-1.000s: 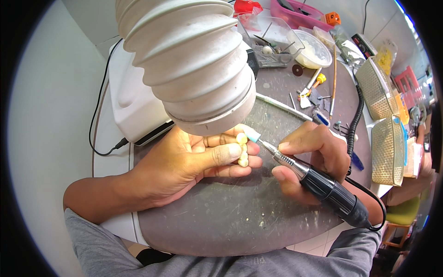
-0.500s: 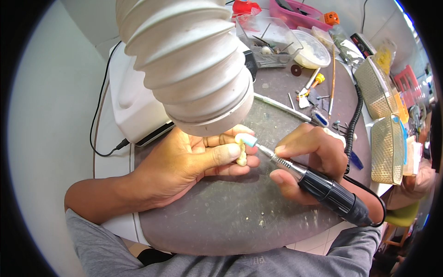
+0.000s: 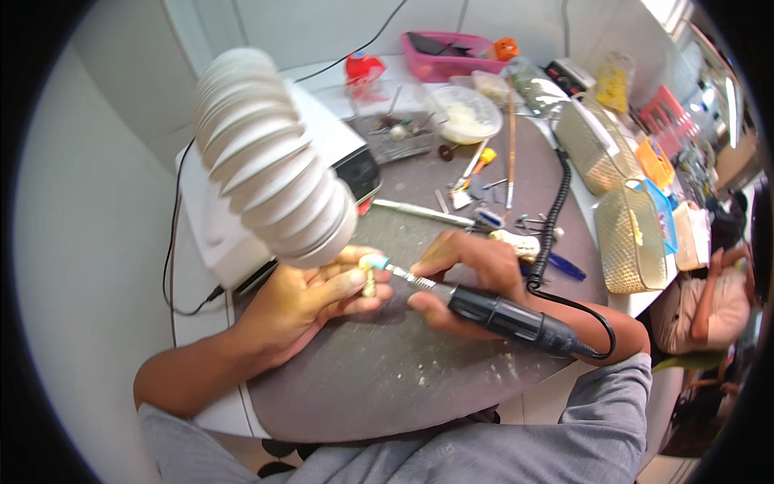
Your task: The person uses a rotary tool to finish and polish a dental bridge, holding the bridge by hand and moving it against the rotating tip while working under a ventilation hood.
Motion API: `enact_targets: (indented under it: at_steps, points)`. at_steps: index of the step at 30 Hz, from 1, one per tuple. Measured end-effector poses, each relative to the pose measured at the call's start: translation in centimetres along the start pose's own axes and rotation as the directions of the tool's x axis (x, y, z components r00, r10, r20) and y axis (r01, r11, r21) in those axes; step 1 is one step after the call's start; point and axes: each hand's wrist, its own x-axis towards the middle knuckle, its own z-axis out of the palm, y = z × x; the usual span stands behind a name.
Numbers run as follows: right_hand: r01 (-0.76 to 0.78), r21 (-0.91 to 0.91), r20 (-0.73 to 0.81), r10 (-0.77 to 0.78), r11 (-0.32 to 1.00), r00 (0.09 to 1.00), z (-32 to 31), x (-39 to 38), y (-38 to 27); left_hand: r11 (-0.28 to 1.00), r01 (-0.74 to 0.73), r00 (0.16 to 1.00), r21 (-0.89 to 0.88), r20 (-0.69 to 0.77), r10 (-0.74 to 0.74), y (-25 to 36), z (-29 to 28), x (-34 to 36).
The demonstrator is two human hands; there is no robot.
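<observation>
Between the thumb and fingers of my left hand (image 3: 298, 310) is a small yellowish-white dental bridge (image 3: 369, 286), a short row of tooth shapes. My right hand (image 3: 484, 262) grips a rotary handpiece (image 3: 512, 321) with a black body and a silver nose. Its light blue grinding tip (image 3: 374, 262) meets the upper end of the bridge, as far as the slight blur shows. Both hands are above the grey bench mat (image 3: 363, 379). The ribbed white suction hose (image 3: 266, 153) ends just above my left fingers.
A white machine (image 3: 234, 202) stands at the left. Behind the hands lie a white-handled tool (image 3: 423, 211), a small brush (image 3: 488, 219) and loose bits. A coiled black cord (image 3: 556, 202) runs along the right, beside woven baskets (image 3: 633, 242). A person (image 3: 701, 310) sits far right.
My view has shifted, so the hose appears smaller and farther left, and more of the bench back shows. Both hands keep their holds, with the blue tip still at the bridge.
</observation>
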Motion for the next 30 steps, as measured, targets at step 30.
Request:
enact_targets:
  at_steps: [30]
  points:
    - [-0.090, 0.138, 0.013, 0.089, 0.986, 0.996, -0.14, -0.09, 0.64, 0.997, 0.074, 0.997, 0.010, -0.019, -0.073, -0.08, 0.01, 0.24]
